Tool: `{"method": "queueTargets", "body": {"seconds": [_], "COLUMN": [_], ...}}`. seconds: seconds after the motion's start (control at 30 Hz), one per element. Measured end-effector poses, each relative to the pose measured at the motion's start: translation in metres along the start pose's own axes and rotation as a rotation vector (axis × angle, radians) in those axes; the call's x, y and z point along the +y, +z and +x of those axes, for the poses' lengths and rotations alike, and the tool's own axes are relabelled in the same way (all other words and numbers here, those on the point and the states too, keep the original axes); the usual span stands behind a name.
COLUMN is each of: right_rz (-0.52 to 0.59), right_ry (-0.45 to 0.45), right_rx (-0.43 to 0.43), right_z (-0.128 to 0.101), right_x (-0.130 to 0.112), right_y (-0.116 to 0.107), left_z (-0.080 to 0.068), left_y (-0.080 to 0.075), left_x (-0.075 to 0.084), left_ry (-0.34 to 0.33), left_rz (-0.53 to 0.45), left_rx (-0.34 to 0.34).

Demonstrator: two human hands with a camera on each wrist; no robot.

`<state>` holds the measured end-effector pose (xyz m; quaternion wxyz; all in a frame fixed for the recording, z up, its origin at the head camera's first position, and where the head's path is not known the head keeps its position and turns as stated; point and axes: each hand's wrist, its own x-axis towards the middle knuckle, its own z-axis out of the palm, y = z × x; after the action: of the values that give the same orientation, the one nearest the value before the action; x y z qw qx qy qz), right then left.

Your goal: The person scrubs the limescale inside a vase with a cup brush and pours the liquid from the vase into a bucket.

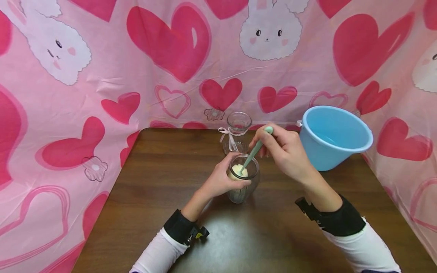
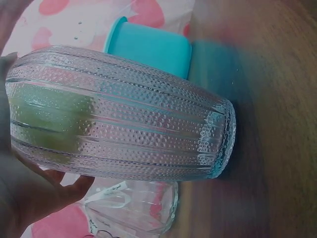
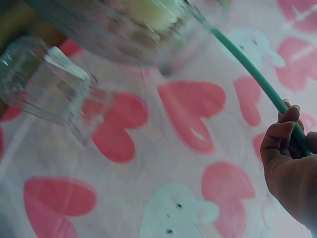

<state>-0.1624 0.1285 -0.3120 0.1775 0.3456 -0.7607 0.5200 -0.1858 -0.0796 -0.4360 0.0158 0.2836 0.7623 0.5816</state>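
In the head view my left hand (image 1: 220, 178) grips a clear glass vase (image 1: 238, 195) around its neck, thumb and fingers spread about the rim. Ribs and raised dots cover the vase wall (image 2: 153, 124) in the left wrist view. My right hand (image 1: 286, 153) pinches the green handle (image 1: 253, 153) of a sponge bottle brush near its top end. That handle slants down through the mouth of the vase. Its pale yellow sponge head (image 1: 235, 173) sits inside, in the upper part, showing as a blurred yellow-green block through the glass.
Just behind stands a second glass vase (image 1: 239, 120) with a pale ribbon bow (image 1: 232, 139) at its neck. A light blue bucket (image 1: 321, 155) is at the back right of the brown wooden table (image 1: 153, 170). A pink heart-and-rabbit sheet (image 1: 164, 49) hangs behind the table.
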Motion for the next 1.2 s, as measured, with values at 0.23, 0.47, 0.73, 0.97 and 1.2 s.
{"method": "queueTargets", "body": {"seconds": [0.23, 0.47, 0.73, 0.97, 1.2], "right_rz": [-0.002, -0.048, -0.127, -0.219, -0.300], "right_ry": [-0.010, 0.008, -0.147, -0.224, -0.280], "right_rx": [0.066, 0.012, 0.063, -0.026, -0.036], "right_z": [0.002, -0.006, -0.004, -0.007, -0.008], "right_x": [0.000, 0.013, -0.003, 0.010, 0.010], "right_y": [-0.005, 0.003, -0.007, 0.007, 0.008], "left_z": [-0.002, 0.002, 0.002, 0.001, 0.001], "left_y": [-0.001, 0.003, 0.003, 0.001, 0.002], "left_x": [0.009, -0.019, -0.019, -0.019, -0.019], "left_ry": [-0.004, -0.010, 0.026, 0.040, 0.041], "left_rz": [0.005, 0.008, 0.002, -0.004, 0.008], "left_rx": [-0.003, 0.004, 0.006, 0.004, 0.002]}}
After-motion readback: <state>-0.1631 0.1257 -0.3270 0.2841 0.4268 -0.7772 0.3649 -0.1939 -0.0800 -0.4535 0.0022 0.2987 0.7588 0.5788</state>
